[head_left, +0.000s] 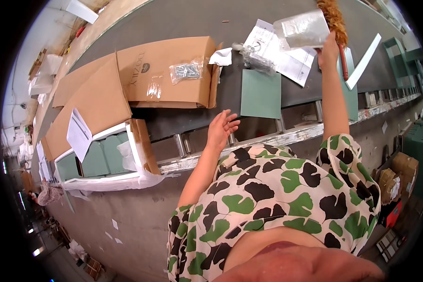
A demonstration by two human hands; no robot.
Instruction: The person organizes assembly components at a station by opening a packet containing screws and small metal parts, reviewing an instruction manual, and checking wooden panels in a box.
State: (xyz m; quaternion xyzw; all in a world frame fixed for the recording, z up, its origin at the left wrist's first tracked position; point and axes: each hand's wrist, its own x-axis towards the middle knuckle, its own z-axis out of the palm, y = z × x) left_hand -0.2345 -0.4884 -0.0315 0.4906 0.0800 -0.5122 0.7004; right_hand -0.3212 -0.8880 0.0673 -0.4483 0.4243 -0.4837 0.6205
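So we've got our right hand (pixel 328 49) up at the far side of the counter (pixel 183 19), fingers clamped on a clear plastic bag (pixel 301 29), which sticks out to the left above them, over some paper sheets (pixel 286 54). A duster (pixel 336 28) sits just beside it. Our left hand (pixel 221 128) hovers near the counter edge, fingers spread apart, empty, right by a green panel (pixel 261 94).
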